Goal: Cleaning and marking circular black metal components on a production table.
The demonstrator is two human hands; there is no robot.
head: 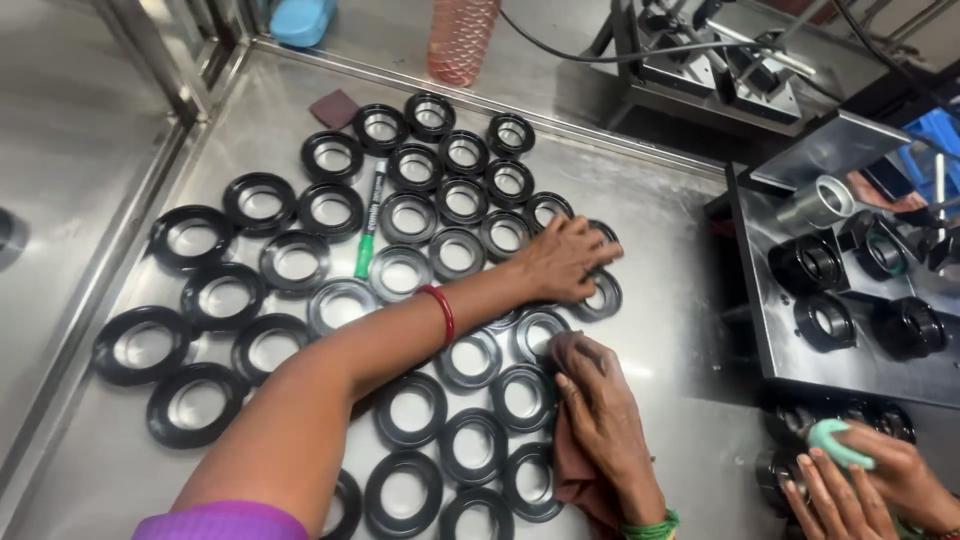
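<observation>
Your right hand [600, 400] sat nearest you, fingers [572, 390] clenched on a brown cloth [575, 475] and pressing it onto a black ring [522, 396] in the lower rows. I judged that cloth could snag a rim and drag neighbouring rings out of line, since they lay touching one another. Beside you, another person's hands [860, 480] worked a green pad [838, 440] over a dark part, close enough for elbows to clash. Further out, your left hand [565, 258] reached across, fingers spread flat on rings at the right edge of the spread, not gripping anything. That forearm hung low over the middle rows; a sweep could scatter them across the steel surface [660, 200]. A green marker [370, 222] lay among the far rings and could roll if nudged.
</observation>
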